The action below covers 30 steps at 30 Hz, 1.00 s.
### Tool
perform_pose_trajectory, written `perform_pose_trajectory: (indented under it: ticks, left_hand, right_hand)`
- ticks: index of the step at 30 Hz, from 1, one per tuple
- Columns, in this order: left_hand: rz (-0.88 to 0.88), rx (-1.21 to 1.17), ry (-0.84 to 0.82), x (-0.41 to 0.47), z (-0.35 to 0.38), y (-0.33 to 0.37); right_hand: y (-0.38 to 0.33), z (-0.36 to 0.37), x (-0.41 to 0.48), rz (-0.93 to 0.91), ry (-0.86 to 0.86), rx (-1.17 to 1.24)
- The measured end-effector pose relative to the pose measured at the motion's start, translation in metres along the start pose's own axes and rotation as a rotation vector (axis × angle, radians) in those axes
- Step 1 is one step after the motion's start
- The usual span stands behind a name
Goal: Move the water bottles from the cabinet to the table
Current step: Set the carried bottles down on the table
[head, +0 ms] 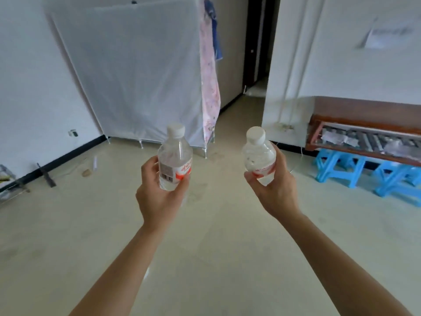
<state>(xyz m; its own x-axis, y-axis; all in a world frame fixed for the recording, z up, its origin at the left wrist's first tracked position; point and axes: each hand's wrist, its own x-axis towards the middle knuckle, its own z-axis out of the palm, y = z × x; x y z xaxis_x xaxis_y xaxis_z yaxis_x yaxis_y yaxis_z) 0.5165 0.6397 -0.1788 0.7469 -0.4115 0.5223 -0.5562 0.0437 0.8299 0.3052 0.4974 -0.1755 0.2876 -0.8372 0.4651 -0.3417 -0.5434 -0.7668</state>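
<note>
Left hand: raised in front of the body, fingers wrapped round the lower half of a small clear plastic water bottle with a white screw cap and a red-and-white label; thumb on the near side, barcode facing the camera.
Left bottle: upright, held in the air above the pale floor, resting on nothing.
Right hand: raised level with the other, fingers curled under and round the base of a second clear plastic water bottle with a white cap and a red label band.
Right bottle: tipped slightly, its cap leaning toward the left bottle (the two bottles are apart, not touching).
Position of bottles: both in the hands, mid-room, away from any furniture.
Behind left bottle: a tall fabric wardrobe with a white translucent cover against the white wall, with a pink patterned cloth hanging down its right edge.
Far right: a brown wooden-framed piece with a glass front, sitting on bright blue plastic stools; whether it is the cabinet or the table, I cannot tell.
Middle background: a dark open doorway.
</note>
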Motion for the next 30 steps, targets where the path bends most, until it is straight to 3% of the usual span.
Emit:
perform_pose_trajectory:
  ticks: [4,11,19,25,30]
  left_hand:
    - [0.017,-0.100,-0.119,0.016,0.115,0.006]
    - [0.082,-0.296,-0.267,0.069,0.337,0.000]
    - [0.231,-0.332,-0.513,0.147,0.574,0.042]
    - [0.377,-0.236,-0.600,0.151,0.729,0.056]
    - [0.570,-0.065,-0.627,0.158,0.901,0.053]
  right_hand:
    - [0.070,-0.036,0.049,0.084,0.104,-0.042]
    - [0.187,-0.084,0.179,0.145,0.136,-0.210]
    - [0.288,-0.161,0.345,0.266,0.288,-0.281]
    - [0.395,-0.218,0.413,0.340,0.382,-0.337]
    - [0.528,-0.275,0.505,0.313,0.457,-0.402]
